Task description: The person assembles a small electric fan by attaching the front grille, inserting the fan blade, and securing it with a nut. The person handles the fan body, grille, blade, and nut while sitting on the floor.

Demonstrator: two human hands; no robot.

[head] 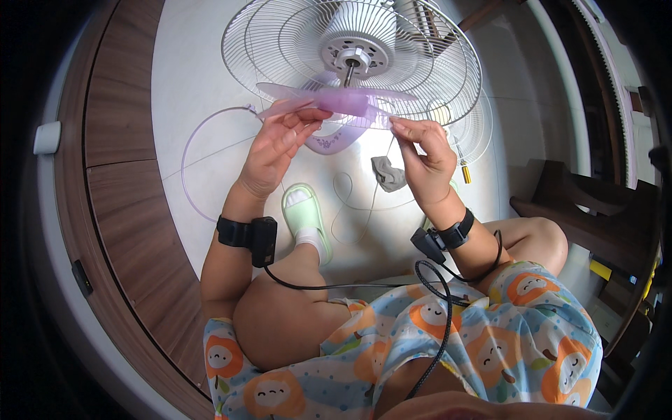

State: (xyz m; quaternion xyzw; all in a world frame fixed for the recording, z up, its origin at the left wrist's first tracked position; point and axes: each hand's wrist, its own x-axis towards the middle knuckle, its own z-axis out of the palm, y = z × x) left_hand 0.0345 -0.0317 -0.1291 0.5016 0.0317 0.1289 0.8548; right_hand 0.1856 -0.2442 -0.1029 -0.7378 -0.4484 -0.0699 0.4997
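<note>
Both my hands hold a translucent purple fan blade in front of an electric fan's motor shaft. My left hand grips a blade on the left, fingers under it near the hub. At the right, my right hand pinches a blade's edge between thumb and fingers. The blade's hub is just below the bare shaft tip; whether they touch I cannot tell. Behind it stands the white rear wire grille, fixed around the motor housing. The fan's purple base is partly hidden by the blade.
A purple grille ring lies on the tiled floor at left. A grey cloth, a looping cord and a yellow-handled screwdriver lie further right. Another wire grille is behind my right hand. Wooden cabinet panels border the left.
</note>
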